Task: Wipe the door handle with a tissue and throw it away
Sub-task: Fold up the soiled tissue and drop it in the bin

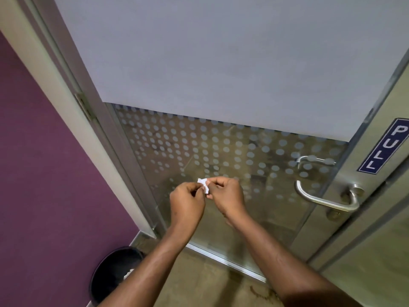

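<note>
Both hands meet in front of the lower glass of the door, well left of the handle. The left hand [187, 201] and the right hand [225, 194] each pinch a small white tissue [204, 185] between thumb and fingertips, the other fingers curled in; only a folded corner of the tissue shows above the knuckles, and the rest is hidden inside the two grips, so its full shape cannot be made out. The metal lever door handle [325, 200] sits at the right on the door's metal stile, untouched and apart from both hands; a second lever shows dimly through the glass just above it, blurred by the dot pattern. Above and right of the handle, a blue PULL sign [386, 146] runs up the frame, its top right corner cut off by the picture's edge. The glass door [199, 63] is frosted over its upper part and dotted below, and what lies behind it is murky. At the near left, on the floor beside the purple wall [44, 173], stands a black waste bin [112, 273], partly covered by the left forearm and cut off at the bottom edge; a pale scrap shows inside it, too small to identify.
</note>
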Available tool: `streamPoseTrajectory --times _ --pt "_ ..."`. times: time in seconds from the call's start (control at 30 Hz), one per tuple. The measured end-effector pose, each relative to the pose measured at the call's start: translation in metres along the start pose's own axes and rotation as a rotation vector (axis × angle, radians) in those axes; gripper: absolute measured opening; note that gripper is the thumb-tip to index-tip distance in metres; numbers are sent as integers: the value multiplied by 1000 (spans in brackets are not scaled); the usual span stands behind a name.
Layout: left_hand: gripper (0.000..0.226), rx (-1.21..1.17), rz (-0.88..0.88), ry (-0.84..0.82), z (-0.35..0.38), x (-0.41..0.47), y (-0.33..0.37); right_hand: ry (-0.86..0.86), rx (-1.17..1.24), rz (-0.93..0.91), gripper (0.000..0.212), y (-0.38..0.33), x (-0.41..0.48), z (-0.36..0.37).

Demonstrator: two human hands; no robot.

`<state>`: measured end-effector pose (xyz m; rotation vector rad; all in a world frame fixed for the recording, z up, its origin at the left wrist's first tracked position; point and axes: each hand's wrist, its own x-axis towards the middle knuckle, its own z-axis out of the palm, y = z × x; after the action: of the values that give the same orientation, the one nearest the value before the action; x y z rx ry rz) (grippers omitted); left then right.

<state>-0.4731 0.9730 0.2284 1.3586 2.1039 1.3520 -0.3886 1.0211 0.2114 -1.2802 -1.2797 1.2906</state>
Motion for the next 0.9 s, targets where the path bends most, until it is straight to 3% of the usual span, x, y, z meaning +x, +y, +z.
streamPoseTrajectory --times 0.13,0.23,0.37,0.43,0.5,0.63,0.7,0.9 --pt "28 12 -59 -105 4 0 -1 -54 242 207 8 6 1 2" --pt "26 -140 -173 -90 7 2 2 -49 361 307 10 4 6 -5" --pt "19 -260 -344 31 11 12 0 4 295 302 17 6 12 -16" --pt "19 -392 -472 -78 12 14 -3 -14 264 289 17 9 14 -19" --pt "5 -593 -567 -205 14 12 -2 -47 245 268 13 11 15 -21" --pt "4 -655 -589 -164 18 13 -7 -119 205 204 2 15 14 -18" --pt "6 -657 -601 -114 15 15 -12 -180 188 179 13 18 13 -12" --pt "9 -722 -656 -46 -12 19 -37 -236 158 259 7 26 16 25"
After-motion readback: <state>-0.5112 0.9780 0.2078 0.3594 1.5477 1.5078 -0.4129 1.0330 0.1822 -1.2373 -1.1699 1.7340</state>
